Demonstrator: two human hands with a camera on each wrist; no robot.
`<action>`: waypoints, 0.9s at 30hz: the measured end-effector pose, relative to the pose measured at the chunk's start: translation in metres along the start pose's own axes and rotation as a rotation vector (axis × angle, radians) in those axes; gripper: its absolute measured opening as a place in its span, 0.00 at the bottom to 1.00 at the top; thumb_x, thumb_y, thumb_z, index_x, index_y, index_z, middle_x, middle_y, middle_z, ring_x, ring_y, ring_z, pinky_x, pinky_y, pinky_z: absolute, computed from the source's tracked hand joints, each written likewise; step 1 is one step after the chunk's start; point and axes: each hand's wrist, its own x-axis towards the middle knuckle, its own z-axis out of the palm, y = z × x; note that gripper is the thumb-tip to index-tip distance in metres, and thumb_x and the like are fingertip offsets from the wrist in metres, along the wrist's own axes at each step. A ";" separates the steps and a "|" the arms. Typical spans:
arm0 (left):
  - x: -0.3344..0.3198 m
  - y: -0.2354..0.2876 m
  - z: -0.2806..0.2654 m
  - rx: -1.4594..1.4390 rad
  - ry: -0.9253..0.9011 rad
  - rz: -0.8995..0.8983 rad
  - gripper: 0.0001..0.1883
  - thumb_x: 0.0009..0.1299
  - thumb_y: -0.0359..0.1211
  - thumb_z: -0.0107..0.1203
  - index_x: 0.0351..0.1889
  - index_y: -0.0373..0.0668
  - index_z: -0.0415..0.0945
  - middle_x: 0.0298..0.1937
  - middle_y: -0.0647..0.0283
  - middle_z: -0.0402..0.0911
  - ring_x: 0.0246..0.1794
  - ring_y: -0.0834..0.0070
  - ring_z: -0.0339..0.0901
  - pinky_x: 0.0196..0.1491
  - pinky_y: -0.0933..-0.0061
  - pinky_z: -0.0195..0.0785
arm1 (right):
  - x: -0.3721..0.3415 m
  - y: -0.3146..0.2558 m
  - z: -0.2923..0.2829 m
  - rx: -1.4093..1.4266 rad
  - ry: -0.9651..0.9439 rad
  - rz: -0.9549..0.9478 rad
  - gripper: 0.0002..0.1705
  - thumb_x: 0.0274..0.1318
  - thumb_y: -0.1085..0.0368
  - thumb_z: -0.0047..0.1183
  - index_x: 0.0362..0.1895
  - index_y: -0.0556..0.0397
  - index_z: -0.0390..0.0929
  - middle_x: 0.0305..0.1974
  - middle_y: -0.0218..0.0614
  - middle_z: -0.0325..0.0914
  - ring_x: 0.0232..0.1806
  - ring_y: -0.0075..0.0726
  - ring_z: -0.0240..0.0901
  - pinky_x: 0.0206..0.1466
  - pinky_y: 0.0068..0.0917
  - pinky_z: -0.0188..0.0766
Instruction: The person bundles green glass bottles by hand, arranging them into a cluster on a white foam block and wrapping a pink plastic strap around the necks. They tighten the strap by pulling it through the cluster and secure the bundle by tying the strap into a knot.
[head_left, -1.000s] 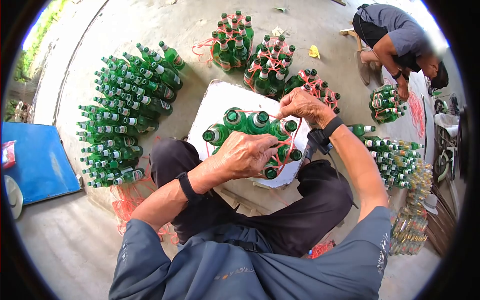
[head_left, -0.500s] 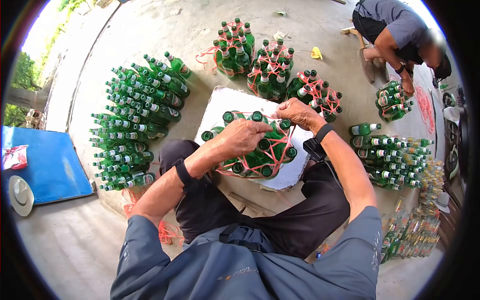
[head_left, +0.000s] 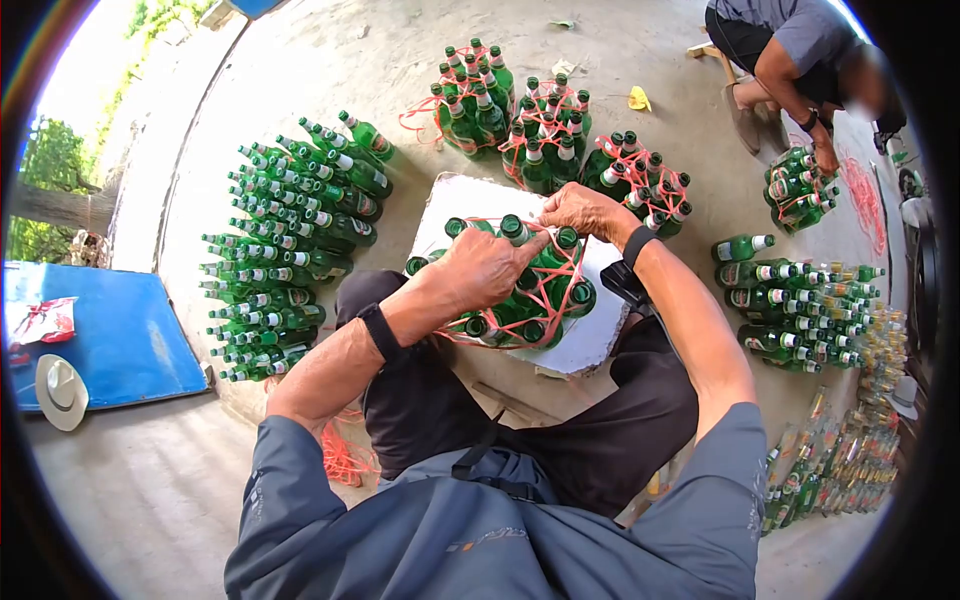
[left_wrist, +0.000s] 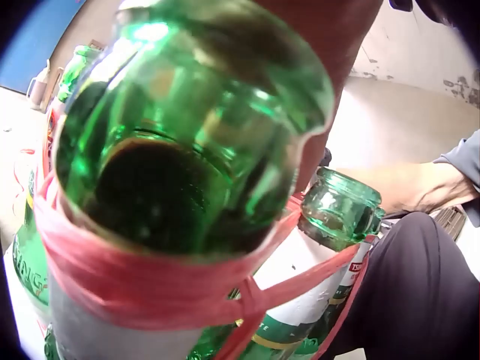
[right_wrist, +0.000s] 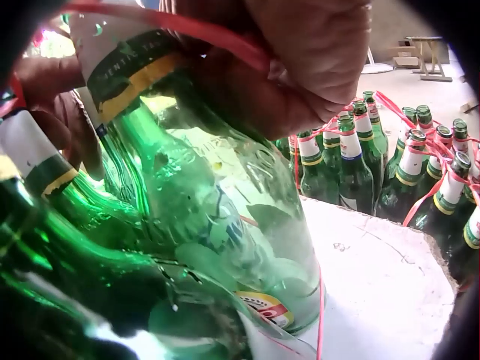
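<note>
Green bottles [head_left: 567,238] stand grouped on a white block [head_left: 455,192], with red plastic strap [head_left: 553,290] laced around and between their necks. Over the group, my left hand [head_left: 480,268] has its index finger extended towards a neck and its other fingers curled; red strap lies at those fingers in the right wrist view. At the group's far right side, my right hand [head_left: 588,213] pinches the strap [right_wrist: 217,34] beside a bottle neck. A strap-wrapped bottle neck [left_wrist: 165,292] fills the left wrist view, where my fingertips are hidden.
Strapped bottle groups [head_left: 480,100] stand beyond the block. Many loose bottles [head_left: 300,220] are at left, more [head_left: 790,300] at right. A blue board [head_left: 110,330] bears a hat [head_left: 62,392]. Another person [head_left: 790,60] bends over bottles at upper right. Red strap [head_left: 345,455] lies near my legs.
My left hand has shifted up and across the bottles, its index finger closer to my right hand. My right hand has moved slightly left. The head view has shifted.
</note>
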 end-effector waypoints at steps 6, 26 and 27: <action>0.001 -0.005 0.012 0.129 0.124 0.081 0.30 0.67 0.31 0.53 0.70 0.41 0.68 0.29 0.54 0.84 0.25 0.57 0.84 0.30 0.55 0.74 | -0.010 -0.018 0.005 -0.009 -0.010 -0.008 0.20 0.57 0.59 0.59 0.14 0.46 0.69 0.16 0.15 0.54 0.19 0.17 0.45 0.22 0.27 0.41; 0.010 -0.005 0.008 0.201 0.124 0.134 0.19 0.66 0.29 0.54 0.56 0.38 0.70 0.21 0.59 0.80 0.21 0.60 0.83 0.25 0.56 0.68 | -0.013 -0.007 -0.013 0.379 -0.151 0.187 0.14 0.57 0.57 0.68 0.24 0.47 0.81 0.16 0.16 0.65 0.16 0.14 0.55 0.20 0.21 0.48; 0.010 -0.005 0.010 0.198 0.138 0.133 0.19 0.66 0.29 0.54 0.56 0.38 0.70 0.21 0.60 0.80 0.21 0.60 0.82 0.25 0.56 0.68 | -0.017 -0.007 -0.016 0.407 -0.152 0.184 0.13 0.57 0.57 0.68 0.24 0.47 0.81 0.17 0.17 0.66 0.16 0.14 0.55 0.19 0.20 0.48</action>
